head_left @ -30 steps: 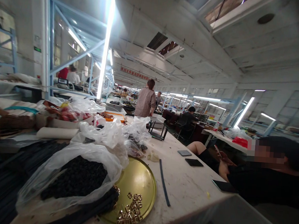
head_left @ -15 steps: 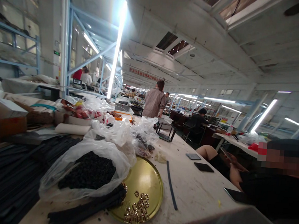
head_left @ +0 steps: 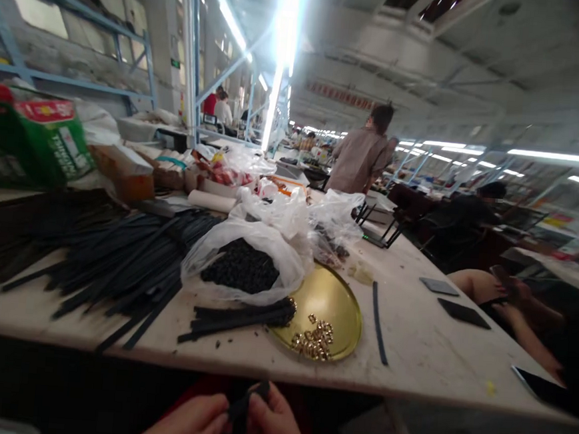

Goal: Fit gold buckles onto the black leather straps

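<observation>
Low in the view, just off the table's front edge, my left hand (head_left: 197,418) and my right hand (head_left: 276,420) are close together. Both are closed on a dark strap (head_left: 240,408), which bends between the fingers; its lower part is hard to make out. Beyond them on the table, a gold round tray (head_left: 336,294) carries a small heap of gold buckles (head_left: 316,339). A bundle of black straps (head_left: 231,318) with buckles at one end rests against the tray. A clear plastic bag (head_left: 192,269) behind it holds many small black pieces (head_left: 240,263).
A large pile of loose black straps (head_left: 126,257) covers the table's left side. One single strap (head_left: 378,324) lies right of the tray. Two dark flat pads (head_left: 462,313) and a phone (head_left: 537,387) lie at the right, near a seated person (head_left: 526,322). Another person (head_left: 359,155) stands farther back.
The view has tilted down and turned left, so the table's contents appear higher and farther right. My hands and the strap in them have come into view. The standing person's pose has changed.
</observation>
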### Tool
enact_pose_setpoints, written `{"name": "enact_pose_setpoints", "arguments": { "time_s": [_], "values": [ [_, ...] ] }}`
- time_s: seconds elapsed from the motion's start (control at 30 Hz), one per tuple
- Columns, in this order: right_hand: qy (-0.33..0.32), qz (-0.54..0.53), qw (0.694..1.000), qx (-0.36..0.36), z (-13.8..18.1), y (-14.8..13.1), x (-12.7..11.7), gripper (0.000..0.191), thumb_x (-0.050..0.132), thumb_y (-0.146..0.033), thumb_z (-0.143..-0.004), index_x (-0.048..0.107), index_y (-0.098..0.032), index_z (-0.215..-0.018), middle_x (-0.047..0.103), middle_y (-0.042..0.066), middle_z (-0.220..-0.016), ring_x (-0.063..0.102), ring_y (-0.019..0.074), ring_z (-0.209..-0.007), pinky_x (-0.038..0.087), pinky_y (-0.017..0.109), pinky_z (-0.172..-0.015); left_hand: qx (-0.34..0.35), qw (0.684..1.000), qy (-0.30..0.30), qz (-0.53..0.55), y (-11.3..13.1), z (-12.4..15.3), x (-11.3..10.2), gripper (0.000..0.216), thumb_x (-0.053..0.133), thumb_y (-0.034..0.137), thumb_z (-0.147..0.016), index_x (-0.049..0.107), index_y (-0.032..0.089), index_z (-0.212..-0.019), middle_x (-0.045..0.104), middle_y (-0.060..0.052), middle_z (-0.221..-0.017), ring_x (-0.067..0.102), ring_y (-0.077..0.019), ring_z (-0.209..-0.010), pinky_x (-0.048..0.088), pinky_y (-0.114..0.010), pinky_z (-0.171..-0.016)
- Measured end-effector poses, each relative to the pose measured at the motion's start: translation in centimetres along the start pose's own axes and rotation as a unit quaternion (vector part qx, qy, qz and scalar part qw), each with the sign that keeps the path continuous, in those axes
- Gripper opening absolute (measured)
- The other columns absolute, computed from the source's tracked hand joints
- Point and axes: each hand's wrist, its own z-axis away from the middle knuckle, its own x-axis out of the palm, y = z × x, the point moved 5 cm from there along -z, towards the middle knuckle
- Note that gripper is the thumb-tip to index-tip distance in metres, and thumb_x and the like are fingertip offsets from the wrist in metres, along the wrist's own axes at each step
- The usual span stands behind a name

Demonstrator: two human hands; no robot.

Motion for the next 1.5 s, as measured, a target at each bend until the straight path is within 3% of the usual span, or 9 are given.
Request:
{"name": "enact_pose_setpoints", "arguments": {
  "time_s": [0.17, 0.33, 0.47, 0.57, 0.7, 0.87, 1.1, 1.3, 1.5],
  "values": [
    [0.032, -0.038, 0.999, -0.004, 1.0, -0.2, 1.0, 0.045, 0.071, -0.053, -0.058, 0.053, -0.016, -0.076, 0.048, -0.006, -0.054, 0.037, 0.0048, -0.041, 0.026, 0.019, -0.041, 0.032, 0.997, -0.058, 0.045, -0.2, -0.4, 1.1, 0.025, 0.032, 0.028, -0.086, 0.053, 0.017, -0.079, 0.050, 0.004, -0.061, 0.045, -0.0091, -0.049, 0.033, -0.019, -0.043],
    [0.029, 0.028, 0.999, -0.035, 1.7, -1.5, 1.9, 0.040, 0.065, -0.050, -0.067, 0.055, -0.016, -0.085, 0.052, -0.004, -0.061, 0.039, 0.0069, -0.047, 0.029, 0.021, -0.044, 0.013, 0.989, -0.083, 0.119, 0.2, -0.8, 1.6, 0.038, 0.029, 0.039, -0.087, 0.036, 0.016, -0.116, 0.048, 0.005, -0.063, 0.043, -0.0092, -0.043, 0.031, -0.019, -0.038],
    [-0.017, 0.183, 0.980, -0.072, 1.4, -3.6, 0.2, 0.029, 0.053, -0.045, -0.079, 0.056, -0.017, -0.085, 0.057, 0.000, -0.067, 0.050, 0.0122, -0.057, 0.037, 0.023, -0.051, 0.049, 0.995, -0.036, 0.079, 0.9, -1.9, 0.3, 0.032, 0.030, 0.039, -0.087, 0.050, 0.014, -0.094, 0.045, 0.004, -0.059, 0.041, -0.0090, -0.050, 0.031, -0.020, -0.046],
    [0.081, 0.385, 0.910, -0.130, 0.1, -8.2, -5.1, 0.022, 0.048, -0.036, -0.083, 0.057, -0.017, -0.087, 0.060, 0.003, -0.075, 0.055, 0.0161, -0.071, 0.041, 0.026, -0.064, 0.034, 0.996, -0.011, 0.084, 0.6, -2.8, -1.0, 0.034, 0.032, 0.042, -0.086, 0.051, 0.014, -0.081, 0.043, 0.004, -0.058, 0.038, -0.0095, -0.052, 0.029, -0.021, -0.047],
    [0.224, 0.622, 0.743, -0.106, -3.2, -13.8, -12.6, 0.022, 0.044, -0.030, -0.084, 0.056, -0.015, -0.092, 0.061, 0.008, -0.085, 0.055, 0.0170, -0.075, 0.039, 0.028, -0.067, -0.003, 0.987, -0.037, 0.158, 0.9, -3.8, -1.2, 0.037, 0.030, 0.045, -0.084, 0.049, 0.014, -0.085, 0.037, 0.006, -0.053, 0.032, -0.0085, -0.046, 0.024, -0.020, -0.041],
    [0.215, 0.675, 0.703, -0.064, -8.0, -14.7, -16.0, 0.013, 0.055, -0.028, -0.073, 0.058, -0.016, -0.071, 0.058, 0.008, -0.074, 0.053, 0.0196, -0.067, 0.032, 0.030, -0.059, -0.051, 0.983, -0.077, 0.158, 1.7, -4.7, -0.6, 0.035, 0.029, 0.044, -0.083, 0.047, 0.014, -0.086, 0.042, 0.006, -0.054, 0.033, -0.0067, -0.039, 0.023, -0.018, -0.037],
    [0.201, 0.661, 0.717, -0.089, -8.0, -14.7, -14.8, 0.010, 0.053, -0.026, -0.075, 0.051, -0.020, -0.068, 0.056, 0.003, -0.070, 0.052, 0.0184, -0.067, 0.034, 0.029, -0.060, -0.007, 0.993, -0.053, 0.104, 2.7, -5.6, -1.3, 0.029, 0.029, 0.035, -0.085, 0.049, 0.015, -0.080, 0.052, 0.001, -0.068, 0.042, -0.0086, -0.048, 0.032, -0.021, -0.047],
    [0.075, 0.347, 0.926, -0.128, -3.9, -13.3, -7.4, 0.019, 0.052, -0.039, -0.078, 0.055, -0.020, -0.082, 0.056, -0.001, -0.065, 0.053, 0.0149, -0.061, 0.042, 0.027, -0.057, 0.124, 0.987, 0.097, -0.027, 6.4, -6.0, -3.6, 0.025, 0.033, 0.031, -0.088, 0.051, 0.018, -0.077, 0.055, -0.001, -0.073, 0.050, -0.0149, -0.069, 0.036, -0.024, -0.062],
    [-0.018, 0.222, 0.967, -0.125, -2.0, -10.7, -2.1, 0.020, 0.059, -0.035, -0.077, 0.059, -0.021, -0.091, 0.058, 0.000, -0.075, 0.054, 0.0151, -0.071, 0.043, 0.027, -0.064, 0.159, 0.973, 0.140, -0.091, 6.9, -5.4, -3.4, 0.020, 0.038, 0.029, -0.088, 0.053, 0.017, -0.082, 0.060, -0.003, -0.081, 0.053, -0.0157, -0.072, 0.036, -0.024, -0.063]
  ]
}}
